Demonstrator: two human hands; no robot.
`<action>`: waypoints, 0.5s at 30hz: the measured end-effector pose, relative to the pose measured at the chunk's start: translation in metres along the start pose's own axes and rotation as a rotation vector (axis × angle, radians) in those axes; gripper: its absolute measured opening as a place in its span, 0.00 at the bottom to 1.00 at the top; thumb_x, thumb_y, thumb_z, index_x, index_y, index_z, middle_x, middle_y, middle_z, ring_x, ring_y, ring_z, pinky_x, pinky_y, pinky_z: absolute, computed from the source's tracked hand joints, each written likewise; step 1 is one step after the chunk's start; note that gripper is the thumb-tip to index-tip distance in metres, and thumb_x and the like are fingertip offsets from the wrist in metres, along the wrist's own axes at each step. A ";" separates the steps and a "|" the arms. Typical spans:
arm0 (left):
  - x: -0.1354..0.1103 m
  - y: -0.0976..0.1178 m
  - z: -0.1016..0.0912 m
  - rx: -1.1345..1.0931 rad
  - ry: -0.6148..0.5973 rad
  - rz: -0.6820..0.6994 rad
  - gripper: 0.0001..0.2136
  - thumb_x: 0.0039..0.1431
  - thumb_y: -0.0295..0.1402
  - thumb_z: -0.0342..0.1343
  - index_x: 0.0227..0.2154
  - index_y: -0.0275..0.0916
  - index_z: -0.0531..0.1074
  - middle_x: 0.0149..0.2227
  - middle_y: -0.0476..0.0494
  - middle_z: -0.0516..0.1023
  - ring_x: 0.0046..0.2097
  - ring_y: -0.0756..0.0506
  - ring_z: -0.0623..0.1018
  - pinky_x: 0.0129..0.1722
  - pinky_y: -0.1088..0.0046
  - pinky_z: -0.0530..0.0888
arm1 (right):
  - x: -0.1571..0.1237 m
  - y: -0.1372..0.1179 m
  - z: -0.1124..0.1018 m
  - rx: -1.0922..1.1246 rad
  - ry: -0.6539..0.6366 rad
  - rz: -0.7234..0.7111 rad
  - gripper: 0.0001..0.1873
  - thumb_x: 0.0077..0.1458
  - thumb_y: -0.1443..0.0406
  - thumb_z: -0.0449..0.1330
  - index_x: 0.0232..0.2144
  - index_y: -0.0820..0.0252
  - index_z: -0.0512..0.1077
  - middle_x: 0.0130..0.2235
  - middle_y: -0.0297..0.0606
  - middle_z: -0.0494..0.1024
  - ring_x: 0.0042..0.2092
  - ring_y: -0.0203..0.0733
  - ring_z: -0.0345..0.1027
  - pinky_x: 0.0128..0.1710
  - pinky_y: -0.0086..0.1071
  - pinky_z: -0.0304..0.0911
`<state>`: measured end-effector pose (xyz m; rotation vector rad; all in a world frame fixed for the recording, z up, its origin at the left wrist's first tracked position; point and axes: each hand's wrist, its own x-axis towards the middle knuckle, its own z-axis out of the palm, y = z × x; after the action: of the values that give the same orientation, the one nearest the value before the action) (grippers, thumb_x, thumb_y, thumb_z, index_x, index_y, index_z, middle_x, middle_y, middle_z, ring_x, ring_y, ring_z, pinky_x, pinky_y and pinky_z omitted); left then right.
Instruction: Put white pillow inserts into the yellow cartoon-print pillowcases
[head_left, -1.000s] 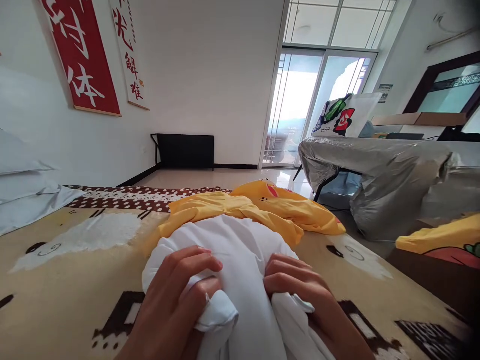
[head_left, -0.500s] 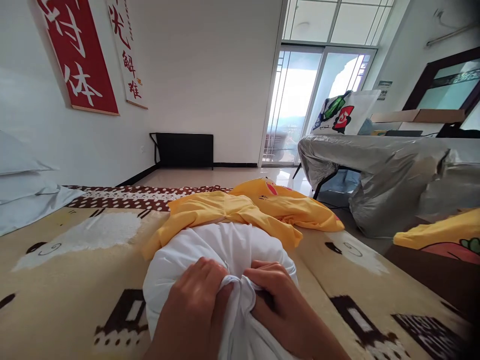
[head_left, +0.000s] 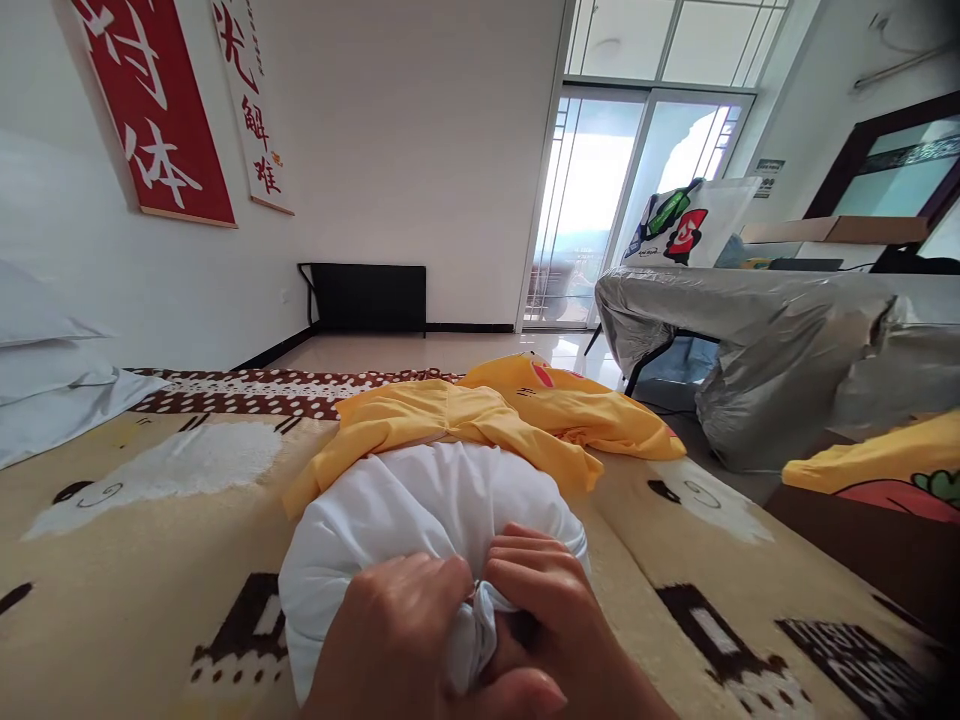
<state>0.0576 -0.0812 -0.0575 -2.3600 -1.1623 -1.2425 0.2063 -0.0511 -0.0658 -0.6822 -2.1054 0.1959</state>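
A plump white pillow (head_left: 420,490) lies on the patterned blanket in front of me. Its near end is bunched into a twist of white fabric (head_left: 474,635) between my hands. My left hand (head_left: 397,620) is closed around that fabric from the left. My right hand (head_left: 544,590) grips it from the right, fingers curled over the top; a thumb shows low in the middle. Across the pillow's far end lies a yellow cloth cover (head_left: 442,410); whether the pillow is inside it I cannot tell. Behind it on the right is a yellow printed cloth (head_left: 577,405).
The cream and brown blanket (head_left: 172,560) spreads underneath. White pillows (head_left: 45,370) are at the left edge. To the right stand a box (head_left: 840,550) with a yellow printed cloth (head_left: 885,460) and a table under silvery plastic (head_left: 787,320). A black folded panel (head_left: 367,298) leans on the wall.
My hands have pulled the bunched fabric tighter and lower. My left hand has rolled inward, and less of the loose white cloth shows between them.
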 end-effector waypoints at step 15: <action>0.008 -0.004 -0.014 -0.082 -0.059 -0.083 0.15 0.63 0.29 0.44 0.19 0.39 0.59 0.18 0.54 0.67 0.20 0.54 0.68 0.22 0.78 0.62 | 0.001 -0.016 -0.018 -0.018 0.279 -0.087 0.07 0.49 0.73 0.57 0.32 0.59 0.68 0.33 0.38 0.73 0.36 0.38 0.65 0.39 0.34 0.61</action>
<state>0.0491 -0.0818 -0.0433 -2.4462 -1.2618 -1.2786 0.2139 -0.0657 -0.0484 -0.5901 -1.8661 0.0308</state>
